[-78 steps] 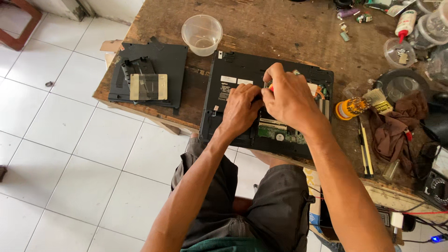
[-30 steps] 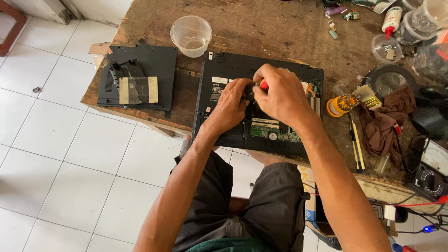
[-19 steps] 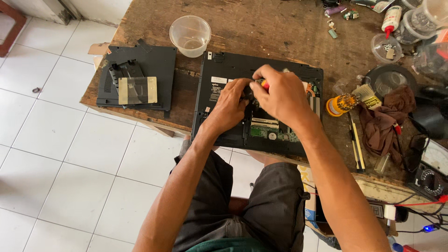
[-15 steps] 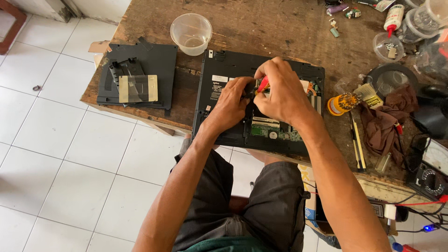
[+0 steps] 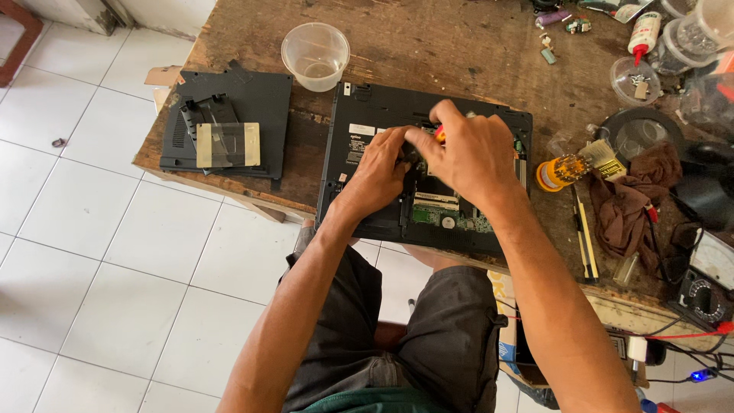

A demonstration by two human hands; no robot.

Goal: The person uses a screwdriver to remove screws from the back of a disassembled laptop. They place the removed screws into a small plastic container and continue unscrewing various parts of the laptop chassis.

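Your left hand (image 5: 380,170) lies palm down on the opened laptop (image 5: 359,153), fingers curled in toward the middle of the machine, and your right hand (image 5: 468,151) arches over it from the other side, knuckles up, closed around a small screwdriver (image 5: 440,134) of which only a red and orange bit of handle shows between your fingers. Whether your left hand pinches anything you cannot tell, since its fingertips are hidden under your right. Both forearms run up from the bottom of the view and meet over the laptop, which lies bottom side up near the front edge of the wooden table (image 5: 428,46), its green circuit board (image 5: 447,218) bare just below your hands. There is one laptop, one screwdriver in hand, and one black cover panel (image 5: 256,103) lying well to the left of it with a clear-taped piece on top. One clear plastic cup (image 5: 315,55) stands behind the laptop's left corner. To the right lie one yellow bit holder (image 5: 562,170), one brush (image 5: 604,157), one brown rag (image 5: 631,206) and one dial meter (image 5: 707,287) at the table's edge. Your right hand covers the spot where the screwdriver tip meets the laptop.
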